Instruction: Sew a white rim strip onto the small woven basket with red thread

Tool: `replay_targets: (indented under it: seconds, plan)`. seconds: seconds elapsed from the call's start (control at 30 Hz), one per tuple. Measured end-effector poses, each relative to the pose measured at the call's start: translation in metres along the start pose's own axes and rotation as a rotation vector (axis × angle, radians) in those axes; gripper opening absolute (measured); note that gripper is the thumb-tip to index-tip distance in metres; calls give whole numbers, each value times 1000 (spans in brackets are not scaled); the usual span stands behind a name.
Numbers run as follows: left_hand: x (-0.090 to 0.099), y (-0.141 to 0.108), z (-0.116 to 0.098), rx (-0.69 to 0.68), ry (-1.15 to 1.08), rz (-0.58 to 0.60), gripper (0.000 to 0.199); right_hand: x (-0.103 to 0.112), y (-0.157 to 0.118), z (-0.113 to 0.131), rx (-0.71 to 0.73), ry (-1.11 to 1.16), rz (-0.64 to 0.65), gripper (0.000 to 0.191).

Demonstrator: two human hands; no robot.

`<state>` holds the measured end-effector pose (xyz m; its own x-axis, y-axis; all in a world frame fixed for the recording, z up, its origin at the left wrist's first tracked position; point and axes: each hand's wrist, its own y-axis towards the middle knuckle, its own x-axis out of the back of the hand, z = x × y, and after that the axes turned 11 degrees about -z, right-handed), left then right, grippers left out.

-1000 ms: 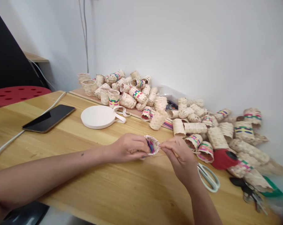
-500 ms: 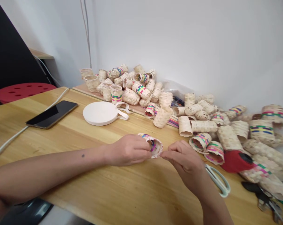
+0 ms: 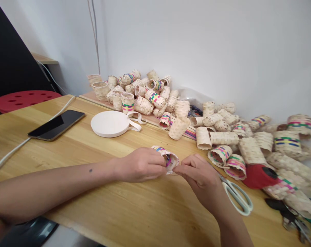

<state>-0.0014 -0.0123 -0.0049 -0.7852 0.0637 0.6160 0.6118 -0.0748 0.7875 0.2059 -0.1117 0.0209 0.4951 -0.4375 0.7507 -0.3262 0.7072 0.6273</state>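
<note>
A small woven basket (image 3: 172,160) with pink, blue and yellow bands lies on its side above the wooden table, its open mouth turned towards the right. My left hand (image 3: 142,164) is closed round its near side, with the fingers at the rim. At the rim's right edge, my right hand (image 3: 196,171) pinches with thumb and forefinger. Whatever sits between those fingertips is too small to make out. Stitching runs along the basket's rim. Just right of my right wrist lie scissors (image 3: 238,197) with pale green handles.
Many woven baskets (image 3: 155,98) are heaped along the wall and down the right side. A white round case (image 3: 110,124) with a strap and a phone (image 3: 57,125) over a white cable lie at left. A red object (image 3: 258,176) and black-handled tools (image 3: 286,212) are at right.
My right hand has shifted slightly left, its fingertips now overlapping the basket's rim. More of the scissors shows beside the wrist. My left hand and the basket stay nearly still.
</note>
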Motion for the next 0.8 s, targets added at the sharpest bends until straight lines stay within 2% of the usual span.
replay_targets:
  seconds: [0.37,0.63,0.8]
  plan:
    - [2,2,1,45,-105,-15,15,3,2,4,-5,10,46,23]
    - [13,11,-3,337,-563,3,13,29,25,17,-20,59,232,23]
    - [17,13,-2,469,-678,63,15,28,34,10,-47,182,317,24]
